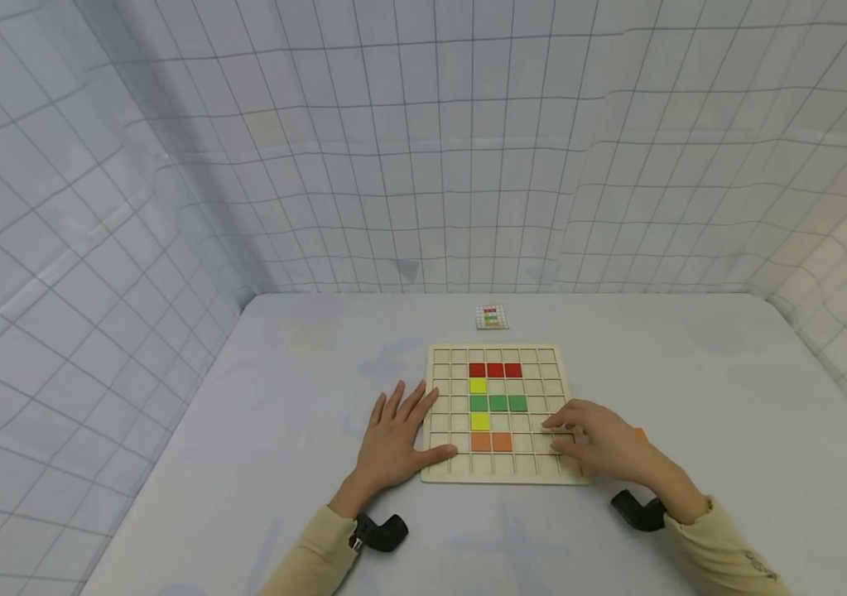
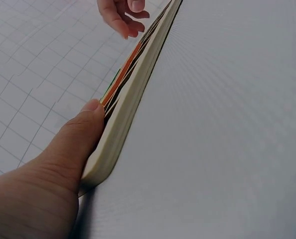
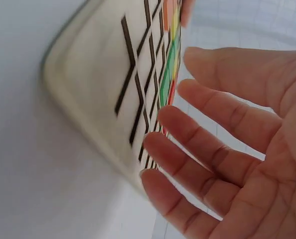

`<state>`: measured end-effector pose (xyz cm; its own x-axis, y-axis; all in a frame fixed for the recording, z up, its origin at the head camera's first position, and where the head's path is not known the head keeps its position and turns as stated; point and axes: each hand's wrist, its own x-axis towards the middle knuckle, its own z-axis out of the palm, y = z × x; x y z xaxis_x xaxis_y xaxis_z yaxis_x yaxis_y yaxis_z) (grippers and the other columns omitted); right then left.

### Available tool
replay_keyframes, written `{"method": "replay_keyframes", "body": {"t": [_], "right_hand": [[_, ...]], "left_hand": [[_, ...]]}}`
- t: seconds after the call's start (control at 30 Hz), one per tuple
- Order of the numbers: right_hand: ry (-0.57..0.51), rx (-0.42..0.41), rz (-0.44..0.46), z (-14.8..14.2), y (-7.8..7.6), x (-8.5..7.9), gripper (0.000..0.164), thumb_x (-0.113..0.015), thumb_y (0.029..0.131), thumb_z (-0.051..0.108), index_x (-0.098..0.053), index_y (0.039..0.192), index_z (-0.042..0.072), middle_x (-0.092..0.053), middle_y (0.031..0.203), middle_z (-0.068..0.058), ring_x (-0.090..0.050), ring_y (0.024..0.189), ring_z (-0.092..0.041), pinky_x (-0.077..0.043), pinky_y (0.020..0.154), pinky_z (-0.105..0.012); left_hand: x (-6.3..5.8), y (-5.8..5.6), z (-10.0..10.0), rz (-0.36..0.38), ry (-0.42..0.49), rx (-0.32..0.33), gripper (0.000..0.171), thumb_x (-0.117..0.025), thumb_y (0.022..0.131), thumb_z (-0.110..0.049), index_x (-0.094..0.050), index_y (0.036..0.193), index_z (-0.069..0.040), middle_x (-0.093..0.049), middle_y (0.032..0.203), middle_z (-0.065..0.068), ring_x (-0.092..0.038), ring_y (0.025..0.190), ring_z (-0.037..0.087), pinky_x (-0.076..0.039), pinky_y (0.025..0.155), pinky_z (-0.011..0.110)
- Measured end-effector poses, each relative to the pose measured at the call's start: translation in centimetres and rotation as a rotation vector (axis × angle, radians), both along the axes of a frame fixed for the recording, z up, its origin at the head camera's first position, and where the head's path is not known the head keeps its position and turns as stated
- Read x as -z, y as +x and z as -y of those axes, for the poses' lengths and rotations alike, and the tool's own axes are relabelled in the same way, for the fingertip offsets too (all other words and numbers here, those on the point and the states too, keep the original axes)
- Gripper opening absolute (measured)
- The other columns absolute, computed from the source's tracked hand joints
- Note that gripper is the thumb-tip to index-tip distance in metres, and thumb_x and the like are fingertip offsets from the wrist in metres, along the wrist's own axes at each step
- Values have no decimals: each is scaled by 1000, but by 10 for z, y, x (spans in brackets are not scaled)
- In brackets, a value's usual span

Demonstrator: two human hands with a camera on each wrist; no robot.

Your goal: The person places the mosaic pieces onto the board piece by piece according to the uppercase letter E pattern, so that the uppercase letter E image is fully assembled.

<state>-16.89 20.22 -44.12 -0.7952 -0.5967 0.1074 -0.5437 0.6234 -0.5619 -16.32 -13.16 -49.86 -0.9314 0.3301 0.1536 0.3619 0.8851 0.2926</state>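
Two hands are resting at a wooden grid board (image 1: 505,356), which is lying flat near the counter (image 1: 729,389) middle, its slightly longer side running away from the person. Red (image 1: 495,370), yellow (image 1: 478,385), green (image 1: 498,403) and orange tiles (image 1: 491,442) are sitting in its cells. The left hand (image 1: 393,434) is lying flat, thumb touching the board's near-left edge. The right hand (image 1: 602,443), fingers relaxed and holding nothing, is hovering over the near-right cells.

Look past the work in front of you: a small pattern card (image 1: 492,316) lies flat on the pale table (image 1: 729,389), near its far edge. A white cloth with a grey grid (image 1: 423,141) hangs behind and along both sides, meeting the table's edges.
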Motion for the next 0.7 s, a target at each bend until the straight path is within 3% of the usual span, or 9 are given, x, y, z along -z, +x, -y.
{"method": "replay_keyframes", "body": {"t": [0.27,0.43,0.7], "right_hand": [[77,158,48,-38,-1,-9,34,-78,79,21,-68,109,9,-60,110,-1,-57,96,-24,-48,78,-41],[87,180,86,-56,-4,-12,46,-83,73,24,-66,112,6,-56,114,-7,-56,96,-28,-50,74,-37],[140,199,142,-72,-7,-9,49,-87,66,26,-63,105,6,-53,99,-6,-52,89,-25,-46,71,-38]], "left_hand": [[0,0,-1,0,-2,-4,93,-52,79,-73,-26,152,-22,-21,156,0,-5,143,28,-1,112,48],[2,-1,0,4,-5,-5,93,-50,79,-75,-26,152,-23,-20,156,-1,-4,143,27,0,112,48],[-1,0,-1,7,-2,-2,93,-50,79,-75,-27,152,-22,-21,156,0,-6,143,29,-2,112,49]]}}
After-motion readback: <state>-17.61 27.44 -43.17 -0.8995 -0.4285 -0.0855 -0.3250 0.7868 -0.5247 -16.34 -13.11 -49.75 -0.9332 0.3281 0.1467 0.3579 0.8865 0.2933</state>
